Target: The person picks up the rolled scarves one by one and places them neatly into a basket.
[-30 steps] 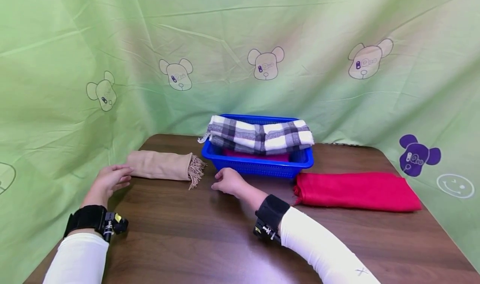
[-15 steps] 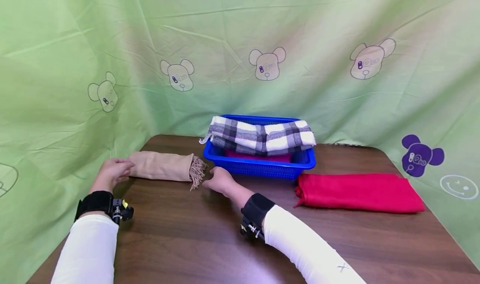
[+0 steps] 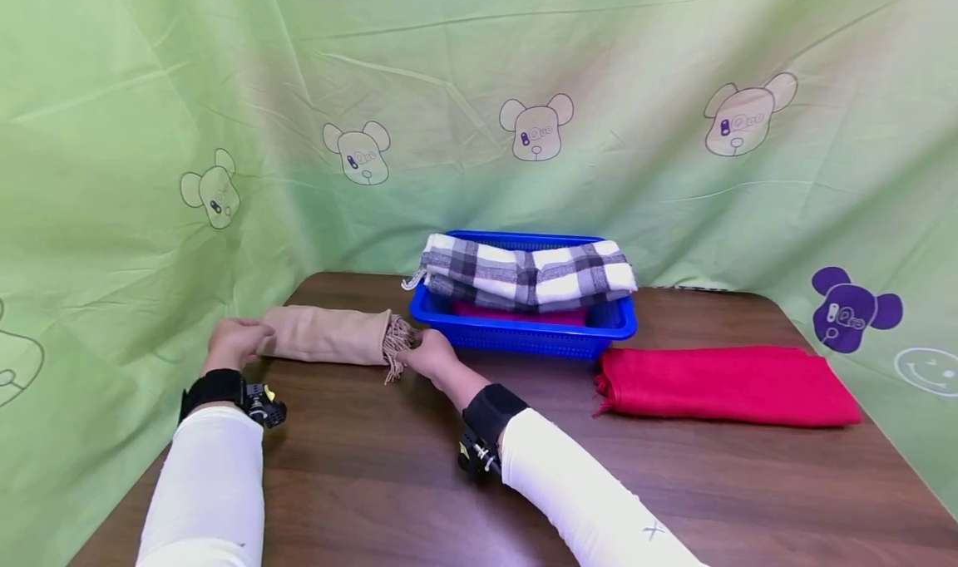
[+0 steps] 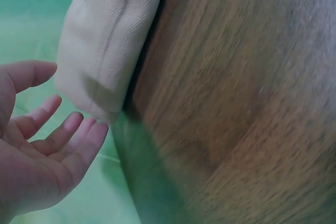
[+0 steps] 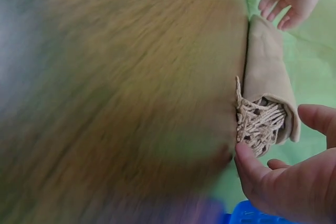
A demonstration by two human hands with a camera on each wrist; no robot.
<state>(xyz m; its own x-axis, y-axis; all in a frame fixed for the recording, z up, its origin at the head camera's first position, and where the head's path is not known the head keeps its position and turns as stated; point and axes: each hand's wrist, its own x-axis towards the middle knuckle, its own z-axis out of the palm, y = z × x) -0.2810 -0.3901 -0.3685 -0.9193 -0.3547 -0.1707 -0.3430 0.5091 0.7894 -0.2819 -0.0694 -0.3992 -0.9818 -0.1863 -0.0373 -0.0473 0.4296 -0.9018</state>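
A folded beige scarf with a fringe at its right end lies on the left of the table. My left hand is at the plain left end. In the left wrist view its thumb and fingers are spread about the scarf's corner, not closed on it; whether the tips touch is hard to tell. At the fringed end is my right hand. The right wrist view shows its thumb and fingers parted on either side of that end, a fingertip at the fringe.
Behind stands a blue basket with a black-and-white checked scarf across it and a red cloth beneath. A folded red scarf lies on the right of the brown table. Green curtain surrounds the back and sides.
My right hand has moved left to the beige scarf's fringe. My left hand has come slightly right, closer about the plain end. The scarf has stayed on the table.
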